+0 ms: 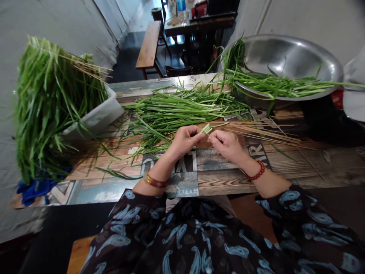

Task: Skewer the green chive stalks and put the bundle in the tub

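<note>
Near the middle of the table, my left hand [186,140] is closed round a small bunch of green stalks, whose pale cut ends [206,128] stick out toward the right. My right hand [226,144] is pinched beside those ends on a thin wooden skewer, which runs back under the palm toward the wrist. Just beyond both hands lies a wide pile of long green stalks [182,108]. Loose wooden skewers [265,131] are spread on the table to the right of my right hand.
A white tub [107,110] at the left holds skewered greens [48,95] that hang over its side. At the back right is a metal bowl [291,57] with more stalks. A blue cloth [35,190] lies at the left edge. A bench [149,43] stands beyond.
</note>
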Demonstrator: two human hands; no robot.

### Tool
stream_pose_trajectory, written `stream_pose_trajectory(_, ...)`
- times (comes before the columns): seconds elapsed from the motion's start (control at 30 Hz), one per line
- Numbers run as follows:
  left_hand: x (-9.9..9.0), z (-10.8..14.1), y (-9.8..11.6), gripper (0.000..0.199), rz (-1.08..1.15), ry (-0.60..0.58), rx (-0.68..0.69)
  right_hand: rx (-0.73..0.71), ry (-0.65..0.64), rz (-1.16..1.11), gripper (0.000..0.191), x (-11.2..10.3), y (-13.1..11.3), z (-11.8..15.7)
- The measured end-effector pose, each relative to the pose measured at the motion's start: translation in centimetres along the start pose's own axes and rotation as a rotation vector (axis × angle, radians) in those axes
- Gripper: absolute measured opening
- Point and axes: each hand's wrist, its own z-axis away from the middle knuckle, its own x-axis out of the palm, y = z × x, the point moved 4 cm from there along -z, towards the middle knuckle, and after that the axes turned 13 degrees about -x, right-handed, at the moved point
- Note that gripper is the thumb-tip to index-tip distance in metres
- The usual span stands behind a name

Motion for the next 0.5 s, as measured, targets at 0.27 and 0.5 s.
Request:
stream_pose_trajectory(0.27,0.44,0.07,0.01,0.029,-0.056,-0.043,0.020,0.042,0.003,-0.046,0.025,0.11,0.09,-0.05)
stream_pose_trajectory(0.5,0.29,-0.04,-0.13,0.028,-0.207,-0.042,0.124,0.219,-0.053,-0.205,0.030,0.52,0.51,0.58)
